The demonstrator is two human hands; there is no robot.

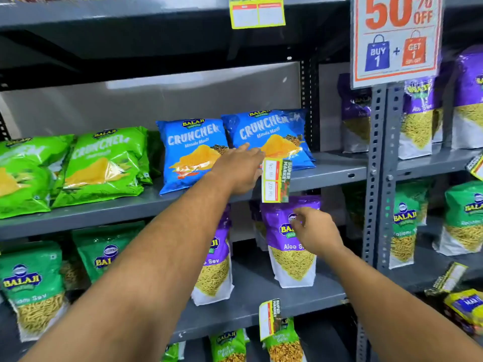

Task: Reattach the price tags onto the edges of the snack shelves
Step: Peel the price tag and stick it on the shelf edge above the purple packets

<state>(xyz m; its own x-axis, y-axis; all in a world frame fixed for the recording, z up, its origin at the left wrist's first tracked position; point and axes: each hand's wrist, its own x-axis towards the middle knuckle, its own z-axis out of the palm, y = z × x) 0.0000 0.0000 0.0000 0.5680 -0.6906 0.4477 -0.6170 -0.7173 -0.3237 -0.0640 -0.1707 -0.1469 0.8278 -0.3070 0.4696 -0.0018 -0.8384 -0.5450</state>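
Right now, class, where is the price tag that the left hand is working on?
The price tag hangs turned sideways on the front edge of the middle shelf, centre-right in the head view, beside the left hand, below the blue Crunchem bags, above the right hand.

I'm in a supermarket snack aisle. Grey metal shelves carry packaged snack bags, price tags and a 50%-off sign.

two hands, two blue packets
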